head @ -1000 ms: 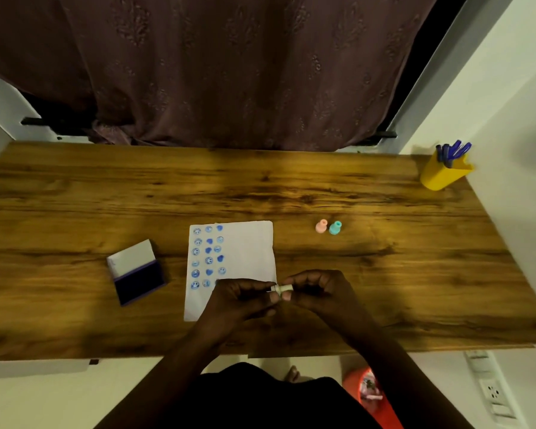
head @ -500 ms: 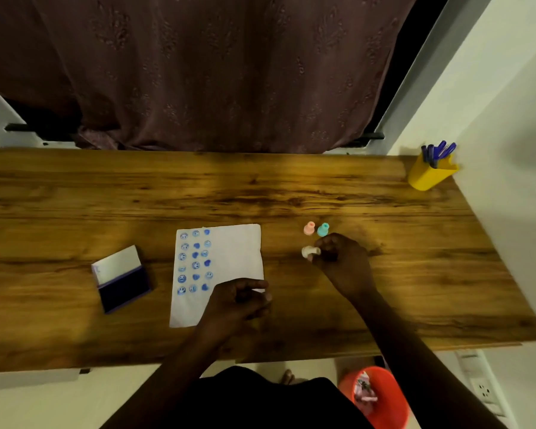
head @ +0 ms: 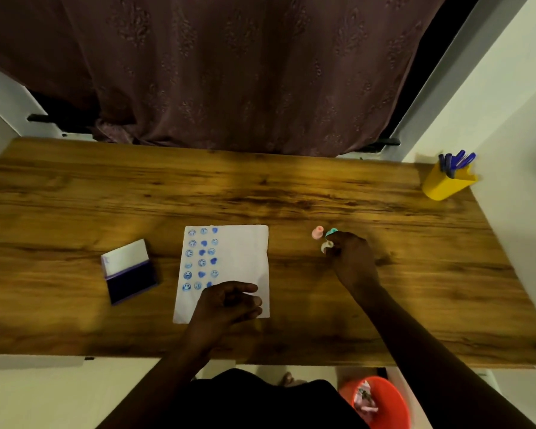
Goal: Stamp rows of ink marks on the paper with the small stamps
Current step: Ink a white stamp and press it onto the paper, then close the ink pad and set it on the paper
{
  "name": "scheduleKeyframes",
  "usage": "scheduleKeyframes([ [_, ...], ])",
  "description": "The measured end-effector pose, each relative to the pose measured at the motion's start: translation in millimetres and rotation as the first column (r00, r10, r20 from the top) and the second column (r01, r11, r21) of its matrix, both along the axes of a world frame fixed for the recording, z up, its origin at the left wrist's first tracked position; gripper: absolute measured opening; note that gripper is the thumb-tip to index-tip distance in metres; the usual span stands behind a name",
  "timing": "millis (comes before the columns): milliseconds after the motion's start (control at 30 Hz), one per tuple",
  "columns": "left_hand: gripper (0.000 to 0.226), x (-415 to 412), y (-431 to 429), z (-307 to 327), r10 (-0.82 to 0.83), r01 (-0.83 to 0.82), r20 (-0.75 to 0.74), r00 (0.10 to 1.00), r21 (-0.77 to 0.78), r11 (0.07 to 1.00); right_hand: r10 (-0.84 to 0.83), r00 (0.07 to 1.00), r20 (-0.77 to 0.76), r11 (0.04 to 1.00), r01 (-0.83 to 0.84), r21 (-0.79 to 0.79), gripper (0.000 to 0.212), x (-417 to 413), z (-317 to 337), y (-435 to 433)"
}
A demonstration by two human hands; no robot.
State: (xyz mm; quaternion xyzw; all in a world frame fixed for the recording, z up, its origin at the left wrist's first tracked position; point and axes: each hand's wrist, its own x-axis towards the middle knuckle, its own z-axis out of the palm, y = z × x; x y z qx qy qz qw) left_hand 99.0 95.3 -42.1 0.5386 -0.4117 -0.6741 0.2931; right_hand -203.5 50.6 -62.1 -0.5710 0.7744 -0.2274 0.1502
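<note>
A second ago both hands met over the near edge of the paper (head: 229,258), pinching the white stamp (head: 325,246) between them. Half a second ago the right hand (head: 351,258) had carried that stamp out to the right, short of the two stamps standing on the counter (head: 291,193). Now the right hand has gone farther and sits up against that pair: its fingertips are at the teal stamp (head: 331,232), and the white stamp shows just below, at the thumb side of the curled fingers. Whether the hand has let go of the white stamp or has taken hold of the teal one cannot be told through the blur. The pink stamp (head: 317,233) stands just left of the teal one, untouched.

The left hand (head: 229,301) has stayed on the near part of the paper, loosely curled with nothing seen in it, covering the sheet's lower middle. The paper lies where it did, with three columns of blue marks down its left side and its right half blank. The ink pad (head: 129,270) lies open to the left of the paper, apart from it. A yellow pen cup (head: 446,184) stands at the far right corner of the counter
</note>
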Motion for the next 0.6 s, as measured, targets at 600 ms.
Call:
scheduleKeyframes([
  [600,0.016,35,-15,-7,0.115,-0.114,0.059,0.992,-0.007,0.993,0.065,0.997,0.046,0.994,-0.061,-0.092,0.029,78,47,29],
])
